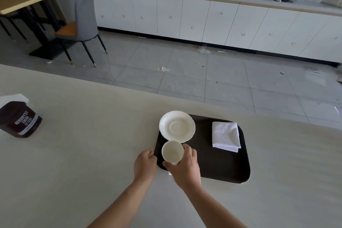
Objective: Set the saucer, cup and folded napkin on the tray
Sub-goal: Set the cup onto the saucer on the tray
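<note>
A dark tray (218, 164) lies on the pale table. A white saucer (177, 126) rests on its far left corner, overhanging the rim a little. A folded white napkin (225, 136) lies on the tray's right side. My right hand (185, 167) grips a white cup (172, 151) from the side, held just above the tray's near left part, in front of the saucer. My left hand (145, 164) holds the tray's left edge with curled fingers.
A dark brown cocoa container (19, 119) stands at the table's far left. The table's far edge runs just behind the tray, with tiled floor beyond. A grey chair (81, 26) and white cabinets stand farther off.
</note>
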`<state>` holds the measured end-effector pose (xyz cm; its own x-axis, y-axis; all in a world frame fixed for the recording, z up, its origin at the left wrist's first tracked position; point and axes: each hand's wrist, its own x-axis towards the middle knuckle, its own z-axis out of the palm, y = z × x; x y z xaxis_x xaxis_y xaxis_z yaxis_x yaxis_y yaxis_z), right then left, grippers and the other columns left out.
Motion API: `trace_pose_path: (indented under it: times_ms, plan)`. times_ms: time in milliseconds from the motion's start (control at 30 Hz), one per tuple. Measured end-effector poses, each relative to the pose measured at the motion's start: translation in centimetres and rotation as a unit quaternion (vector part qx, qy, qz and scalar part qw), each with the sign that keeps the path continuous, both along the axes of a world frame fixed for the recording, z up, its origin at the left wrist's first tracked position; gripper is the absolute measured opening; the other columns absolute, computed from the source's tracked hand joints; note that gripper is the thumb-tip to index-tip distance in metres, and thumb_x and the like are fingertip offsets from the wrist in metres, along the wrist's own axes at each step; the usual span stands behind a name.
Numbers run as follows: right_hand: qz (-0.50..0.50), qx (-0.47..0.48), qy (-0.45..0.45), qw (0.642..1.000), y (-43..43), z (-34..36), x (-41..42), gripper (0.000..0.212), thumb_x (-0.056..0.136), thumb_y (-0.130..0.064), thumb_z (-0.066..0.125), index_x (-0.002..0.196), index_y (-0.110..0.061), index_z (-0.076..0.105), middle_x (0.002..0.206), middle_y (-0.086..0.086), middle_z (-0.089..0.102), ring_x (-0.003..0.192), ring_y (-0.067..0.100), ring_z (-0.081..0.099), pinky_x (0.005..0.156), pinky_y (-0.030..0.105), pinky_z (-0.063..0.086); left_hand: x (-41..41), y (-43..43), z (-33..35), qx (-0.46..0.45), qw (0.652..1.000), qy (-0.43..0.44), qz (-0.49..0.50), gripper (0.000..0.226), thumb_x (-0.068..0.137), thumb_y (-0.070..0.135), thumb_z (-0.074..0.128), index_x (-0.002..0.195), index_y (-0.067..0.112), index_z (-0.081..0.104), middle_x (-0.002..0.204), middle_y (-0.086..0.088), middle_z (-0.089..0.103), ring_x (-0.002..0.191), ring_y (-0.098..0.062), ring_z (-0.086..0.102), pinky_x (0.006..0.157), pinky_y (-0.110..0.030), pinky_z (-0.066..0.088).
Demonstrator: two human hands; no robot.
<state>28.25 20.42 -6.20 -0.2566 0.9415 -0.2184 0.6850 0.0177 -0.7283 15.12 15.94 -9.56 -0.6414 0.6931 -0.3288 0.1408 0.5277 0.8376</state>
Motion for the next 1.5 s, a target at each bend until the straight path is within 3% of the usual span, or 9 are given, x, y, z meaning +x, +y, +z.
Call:
trace_pose_path:
  times_ms: [133, 400, 633, 733, 800, 900, 1033, 1300, 1500]
  plan:
    - [0.007, 0.000, 0.002, 1.000, -0.2, 0.1, 0.1, 0.083, 0.068, -0.046, 0.086, 0.135, -0.023, 0.044, 0.125, -0.003, 0.045, 0.100, 0.021, 0.062, 0.074, 0.027, 0.045, 0.2, 0.0, 0.3, -0.003, 0.999, 0.043, -0.012, 0.008, 0.075, -0.001, 0.042, 0.070, 0.003, 0.038, 0.064, -0.003, 0.036, 0.064, -0.019, 0.029, 0.062, -0.033, 0.024]
    - [0.016, 0.007, -0.005, 1.000, 0.3, 0.2, 0.2, 0.072, 0.070, -0.041, 0.086, 0.128, -0.021, 0.050, 0.126, -0.004, 0.056, 0.108, 0.019, 0.060, 0.084, 0.030, 0.050, 0.1, 0.2, 0.4, -0.012, 0.999, 0.041, -0.009, 0.007, 0.074, -0.002, 0.042, 0.069, 0.002, 0.039, 0.064, -0.005, 0.037, 0.065, -0.020, 0.029, 0.063, -0.032, 0.024]
    - [-0.001, -0.007, 0.010, 1.000, 0.1, 0.1, -0.4, 0.069, 0.068, -0.044, 0.086, 0.122, -0.021, 0.049, 0.121, -0.006, 0.056, 0.102, 0.016, 0.059, 0.079, 0.027, 0.046, 0.1, 0.2, 0.5, -0.010, 1.000, 0.025, -0.008, 0.009, 0.077, -0.001, 0.044, 0.069, 0.003, 0.042, 0.062, -0.004, 0.041, 0.064, -0.019, 0.034, 0.061, -0.032, 0.028]
    - [-0.004, -0.013, 0.016, 1.000, 0.0, 0.2, -0.7, 0.070, 0.066, -0.045, 0.086, 0.121, -0.022, 0.049, 0.120, -0.007, 0.055, 0.098, 0.013, 0.057, 0.077, 0.026, 0.045, -0.1, 0.2, 0.4, -0.001, 1.000, -0.013, -0.008, 0.016, 0.077, 0.004, 0.041, 0.078, -0.003, 0.055, 0.068, -0.013, 0.054, 0.069, -0.019, 0.043, 0.065, -0.038, 0.042]
    - [-0.005, -0.016, 0.019, 1.000, 0.1, 0.1, -0.6, 0.070, 0.066, -0.045, 0.087, 0.121, -0.022, 0.049, 0.119, -0.008, 0.055, 0.095, 0.011, 0.054, 0.077, 0.025, 0.044, -0.3, 0.2, 0.5, 0.004, 1.000, -0.031, 0.000, 0.026, 0.076, 0.007, 0.040, 0.086, -0.003, 0.062, 0.077, -0.020, 0.062, 0.073, -0.017, 0.049, 0.078, -0.049, 0.055]
    - [-0.005, -0.016, 0.022, 1.000, 0.2, 0.2, -0.3, 0.070, 0.066, -0.043, 0.088, 0.120, -0.022, 0.051, 0.117, -0.008, 0.057, 0.095, 0.010, 0.054, 0.077, 0.025, 0.045, -0.4, 0.2, 0.4, 0.012, 0.999, -0.039, 0.003, 0.027, 0.073, 0.009, 0.040, 0.083, 0.000, 0.063, 0.075, -0.018, 0.062, 0.072, -0.016, 0.049, 0.080, -0.053, 0.057]
    - [-0.013, -0.001, 0.036, 0.999, 0.5, 0.9, -0.3, 0.067, 0.063, -0.045, 0.087, 0.117, -0.023, 0.053, 0.112, -0.009, 0.059, 0.090, 0.008, 0.057, 0.073, 0.023, 0.046, -0.6, 0.4, 0.5, 0.002, 0.999, -0.047, -0.002, 0.010, 0.072, 0.004, 0.044, 0.064, 0.006, 0.039, 0.063, -0.005, 0.041, 0.067, -0.019, 0.038, 0.067, -0.035, 0.039]
    - [-0.008, 0.040, 0.022, 0.999, 5.6, 3.3, -1.2, 0.081, 0.069, -0.047, 0.085, 0.134, -0.019, 0.047, 0.129, -0.002, 0.058, 0.107, 0.021, 0.062, 0.085, 0.033, 0.051, -0.7, 1.6, 1.1, -0.034, 0.999, 0.027, -0.007, 0.016, 0.069, 0.000, 0.041, 0.067, 0.008, 0.027, 0.065, -0.003, 0.029, 0.065, -0.018, 0.024, 0.061, -0.037, 0.018]
    - [-0.019, 0.029, 0.000, 0.999, 9.1, 2.8, -2.0, 0.080, 0.069, -0.045, 0.086, 0.133, -0.016, 0.047, 0.129, 0.001, 0.059, 0.109, 0.022, 0.061, 0.081, 0.031, 0.048, -1.3, 3.5, 2.3, -0.027, 0.999, 0.046, 0.000, 0.030, 0.072, -0.004, 0.040, 0.066, 0.020, 0.022, 0.065, 0.000, 0.023, 0.064, -0.018, 0.020, 0.060, -0.034, 0.014]
